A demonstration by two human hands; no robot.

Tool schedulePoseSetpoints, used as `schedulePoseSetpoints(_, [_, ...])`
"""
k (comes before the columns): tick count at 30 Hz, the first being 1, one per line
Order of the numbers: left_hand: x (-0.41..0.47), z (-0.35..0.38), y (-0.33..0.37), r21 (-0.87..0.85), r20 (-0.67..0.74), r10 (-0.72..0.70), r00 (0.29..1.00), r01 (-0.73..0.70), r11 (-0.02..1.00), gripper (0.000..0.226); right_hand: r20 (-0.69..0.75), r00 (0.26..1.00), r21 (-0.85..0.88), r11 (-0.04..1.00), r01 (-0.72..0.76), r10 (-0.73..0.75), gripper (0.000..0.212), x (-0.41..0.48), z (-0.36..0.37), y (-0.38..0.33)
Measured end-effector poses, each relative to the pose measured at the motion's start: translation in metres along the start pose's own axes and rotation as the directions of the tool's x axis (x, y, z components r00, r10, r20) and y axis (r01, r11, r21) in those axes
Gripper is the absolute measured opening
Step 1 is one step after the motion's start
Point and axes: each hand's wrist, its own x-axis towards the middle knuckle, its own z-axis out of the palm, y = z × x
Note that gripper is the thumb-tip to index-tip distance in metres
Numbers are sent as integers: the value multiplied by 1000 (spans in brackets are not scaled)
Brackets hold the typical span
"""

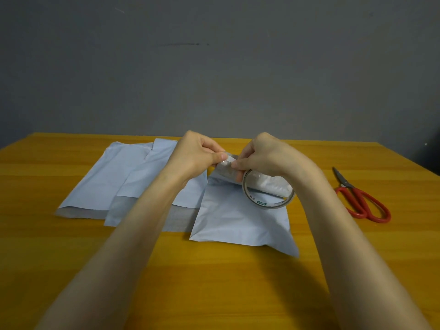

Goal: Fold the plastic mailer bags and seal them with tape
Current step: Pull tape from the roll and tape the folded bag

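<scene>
Head view. Both forearms reached forward from the near edge, bare, converging over the middle of the table (214, 294). Wrists were raised off the surface, knuckles pointing to the far side.

Left hand (198, 156): fingers curled, thumb and forefinger pinched together at the lifted far end of the bag (238, 225). Grip closed on that folded end.

Right hand (264, 156): fingers curled, thumb tip pressed against the forefinger on the same fold, almost touching the left thumb. Grip closed on the bag as well. The tape roll (261, 204) hung on edge just below this hand, over the bag. Could not tell whether the lower fingers hooked it or it leaned on the fold.

The bag lay right of centre, its near part flat on the table and its far end rolled up into the two hands, grey inner side showing.

The other bags (104, 182) lay flat to the left, overlapping one another, with the rightmost tucked partly under the left forearm and touching the held bag's left edge.

Scissors (362, 201), red-handled and with blades closed, lay well right of the right forearm, blades pointing far. A grey wall (214, 67) stood behind the table.
</scene>
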Motion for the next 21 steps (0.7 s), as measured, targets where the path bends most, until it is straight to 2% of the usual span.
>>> schedulePoseSetpoints(3, [0, 1, 0, 4, 15, 6, 1000, -6, 1000, 21, 37, 999, -13, 1000, -28, 29, 29, 1, -2, 3])
schedulePoseSetpoints(10, [2, -11, 3, -33, 8, 37, 999, -36, 999, 14, 155, 988, -70, 997, 24, -13, 33, -6, -8, 8])
schedulePoseSetpoints(13, [2, -13, 1, -51, 21, 29, 999, -28, 998, 14, 185, 981, 32, 998, 46, -52, 29, -8, -11, 10])
schedulePoseSetpoints(16, [4, -15, -2, -90, 69, 5, 998, 1, 996, 15, 161, 986, 85, 996, 32, -45, 29, -11, -16, 13])
schedulePoseSetpoints(21, [2, -14, -5, -177, 173, -21, 985, 52, 983, 18, 87, 995, 16, 999, 45, -46, 33, -10, -13, 11])
